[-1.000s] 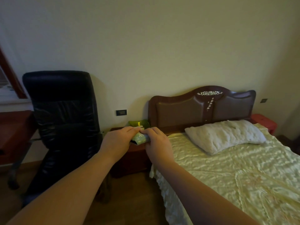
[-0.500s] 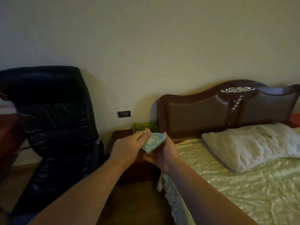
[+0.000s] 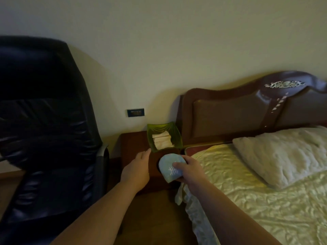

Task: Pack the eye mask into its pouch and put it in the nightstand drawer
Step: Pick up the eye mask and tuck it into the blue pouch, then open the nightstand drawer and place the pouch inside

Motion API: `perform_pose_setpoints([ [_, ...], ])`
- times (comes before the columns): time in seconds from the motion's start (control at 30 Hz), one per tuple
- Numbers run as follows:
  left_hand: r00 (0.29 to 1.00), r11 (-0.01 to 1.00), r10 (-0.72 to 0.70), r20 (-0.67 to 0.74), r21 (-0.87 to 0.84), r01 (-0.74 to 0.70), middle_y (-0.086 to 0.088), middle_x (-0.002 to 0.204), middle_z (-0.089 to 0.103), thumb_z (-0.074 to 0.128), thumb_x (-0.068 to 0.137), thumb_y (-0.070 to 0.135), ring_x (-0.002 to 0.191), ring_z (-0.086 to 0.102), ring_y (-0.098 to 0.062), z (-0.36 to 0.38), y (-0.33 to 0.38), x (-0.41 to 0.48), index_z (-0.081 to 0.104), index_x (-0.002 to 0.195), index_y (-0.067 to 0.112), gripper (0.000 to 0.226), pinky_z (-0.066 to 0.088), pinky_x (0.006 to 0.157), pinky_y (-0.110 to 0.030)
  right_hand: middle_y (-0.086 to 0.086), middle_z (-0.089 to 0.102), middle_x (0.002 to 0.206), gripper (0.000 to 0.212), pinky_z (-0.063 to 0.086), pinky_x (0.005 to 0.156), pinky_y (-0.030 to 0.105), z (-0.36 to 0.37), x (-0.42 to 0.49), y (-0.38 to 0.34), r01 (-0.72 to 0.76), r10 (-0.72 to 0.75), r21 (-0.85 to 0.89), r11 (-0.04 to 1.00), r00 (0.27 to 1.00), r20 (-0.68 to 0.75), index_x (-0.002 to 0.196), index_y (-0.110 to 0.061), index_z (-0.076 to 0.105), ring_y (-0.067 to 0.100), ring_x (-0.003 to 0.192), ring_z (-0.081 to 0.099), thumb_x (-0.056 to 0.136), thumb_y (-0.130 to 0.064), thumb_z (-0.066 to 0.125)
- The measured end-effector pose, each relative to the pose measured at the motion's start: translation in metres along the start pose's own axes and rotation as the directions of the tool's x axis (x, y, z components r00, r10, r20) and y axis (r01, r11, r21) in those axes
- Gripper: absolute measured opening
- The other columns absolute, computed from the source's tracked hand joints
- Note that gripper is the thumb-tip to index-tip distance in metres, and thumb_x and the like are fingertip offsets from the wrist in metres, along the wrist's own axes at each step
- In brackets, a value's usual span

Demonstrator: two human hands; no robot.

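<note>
Nightstand [image 3: 134, 144]: R hand [image 3: 190, 169] grips pouch [image 3: 168, 167]; L hand [image 3: 136, 171] empty.

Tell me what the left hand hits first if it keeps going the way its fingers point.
Probably the green dish on the nightstand: the left hand points at its near corner, fingertips almost there. Depth is unclear.

Soft matt cloth pouch [image 3: 168, 167], glossy dark wood nightstand [image 3: 133, 141], translucent green tray [image 3: 174, 138] — shiny black leather chair [image 3: 44, 121]

The pale blue pouch [image 3: 169, 169], rounded at its top and stitched with a white branch-like mark, sits in the right hand [image 3: 188, 169] over the dark wooden nightstand [image 3: 133, 144]. The eye mask itself can't be seen.
</note>
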State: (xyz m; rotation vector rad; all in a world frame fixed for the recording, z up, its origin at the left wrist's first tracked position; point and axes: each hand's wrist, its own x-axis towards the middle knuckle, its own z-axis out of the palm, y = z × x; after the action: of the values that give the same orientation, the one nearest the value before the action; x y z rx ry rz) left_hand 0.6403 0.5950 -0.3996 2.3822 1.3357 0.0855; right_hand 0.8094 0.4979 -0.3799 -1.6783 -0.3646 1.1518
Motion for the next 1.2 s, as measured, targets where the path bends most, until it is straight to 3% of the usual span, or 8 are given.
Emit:
perform_pose_setpoints([
  [0.17, 0.943, 0.907, -0.261, 0.206, -0.281, 0.313, -0.007, 0.145, 0.047, 0.05, 0.099, 0.027, 0.121, 0.053, -0.023, 0.06, -0.046, 0.027, 0.034, 0.149, 0.023, 0.053, 0.048, 0.094, -0.034, 0.008, 0.069, 0.114, 0.041, 0.064, 0.074, 0.041, 0.011, 0.053, 0.056, -0.018, 0.013, -0.074, 0.997, 0.998, -0.062, 0.131, -0.015, 0.064, 0.027, 0.1, 0.069, 0.09, -0.011, 0.072],
  [0.37, 0.852, 0.766, -0.394, 0.344, -0.389, 0.511, -0.007, 0.136, 0.055, 0.051, 0.098, 0.03, 0.109, 0.056, -0.02, 0.168, -0.088, 0.067, 0.05, 0.139, 0.018, 0.042, 0.045, 0.087, -0.028, -0.004, 0.07, 0.107, 0.039, 0.063, 0.074, 0.037, 0.009, 0.143, 0.14, 0.03, -0.032, -0.141, 0.989, 0.999, -0.01, 0.128, -0.02, 0.067, 0.017, 0.095, 0.069, 0.09, -0.011, 0.071],
  [0.47, 0.809, 0.707, -0.44, 0.39, -0.406, 0.579, -0.003, 0.113, 0.063, 0.048, 0.099, 0.027, 0.092, 0.058, -0.017, 0.232, -0.101, 0.082, 0.063, 0.116, 0.02, 0.024, 0.051, 0.085, -0.033, -0.004, 0.072, 0.104, 0.038, 0.059, 0.06, 0.026, 0.001, 0.184, 0.19, 0.029, -0.025, -0.136, 0.99, 0.999, 0.03, 0.125, -0.021, 0.068, 0.016, 0.091, 0.071, 0.089, -0.011, 0.073],
  [0.57, 0.759, 0.632, -0.472, 0.448, -0.428, 0.645, 0.001, 0.088, 0.058, 0.044, 0.1, 0.023, 0.088, 0.06, -0.023, 0.288, -0.109, 0.09, 0.062, 0.084, 0.024, 0.024, 0.056, 0.088, -0.041, 0.004, 0.073, 0.111, 0.038, 0.059, 0.064, 0.03, -0.006, 0.219, 0.225, 0.025, -0.022, -0.061, 0.998, 0.999, 0.047, 0.125, -0.019, 0.068, 0.024, 0.098, 0.072, 0.089, -0.01, 0.074],
  [0.67, 0.721, 0.524, -0.5, 0.48, -0.496, 0.693, -0.003, 0.106, 0.059, 0.046, 0.102, 0.023, 0.105, 0.059, -0.026, 0.357, -0.122, 0.101, 0.066, 0.112, 0.017, 0.024, 0.053, 0.096, -0.044, 0.004, 0.073, 0.111, 0.033, 0.063, 0.076, 0.043, -0.008, 0.258, 0.252, 0.081, -0.079, -0.025, 0.996, 0.993, 0.089, 0.119, -0.024, 0.07, 0.027, 0.1, 0.072, 0.089, -0.011, 0.075],
  [0.77, 0.715, 0.434, -0.491, 0.498, -0.572, 0.696, -0.007, 0.126, 0.059, 0.051, 0.1, 0.021, 0.112, 0.059, -0.026, 0.42, -0.136, 0.119, 0.058, 0.129, 0.016, 0.03, 0.053, 0.097, -0.045, 0.004, 0.076, 0.104, 0.029, 0.062, 0.068, 0.036, -0.01, 0.288, 0.273, 0.155, -0.161, 0.065, 0.986, 0.982, 0.102, 0.11, -0.026, 0.072, 0.024, 0.091, 0.075, 0.088, -0.009, 0.074],
  [1.07, 0.646, -0.238, -0.428, 0.633, -0.768, 0.594, -0.008, 0.118, 0.061, 0.055, 0.097, 0.025, 0.104, 0.061, -0.029, 0.579, -0.177, 0.193, 0.057, 0.125, 0.021, 0.028, 0.056, 0.087, -0.053, 0.011, 0.073, 0.112, 0.032, 0.062, 0.078, 0.045, -0.024, 0.342, 0.327, 0.399, -0.431, 0.198, 0.895, 0.888, 0.162, 0.114, -0.02, 0.071, 0.031, 0.099, 0.074, 0.086, -0.005, 0.074],
  [1.2, 0.67, -0.38, -0.445, 0.594, -0.803, 0.46, -0.008, 0.108, 0.063, 0.047, 0.1, 0.023, 0.101, 0.062, -0.03, 0.622, -0.184, 0.21, 0.057, 0.125, 0.018, 0.028, 0.055, 0.086, -0.053, 0.008, 0.075, 0.108, 0.031, 0.062, 0.074, 0.04, -0.018, 0.355, 0.337, 0.451, -0.484, 0.191, 0.872, 0.854, 0.191, 0.114, -0.02, 0.07, 0.028, 0.095, 0.075, 0.088, -0.003, 0.072],
])
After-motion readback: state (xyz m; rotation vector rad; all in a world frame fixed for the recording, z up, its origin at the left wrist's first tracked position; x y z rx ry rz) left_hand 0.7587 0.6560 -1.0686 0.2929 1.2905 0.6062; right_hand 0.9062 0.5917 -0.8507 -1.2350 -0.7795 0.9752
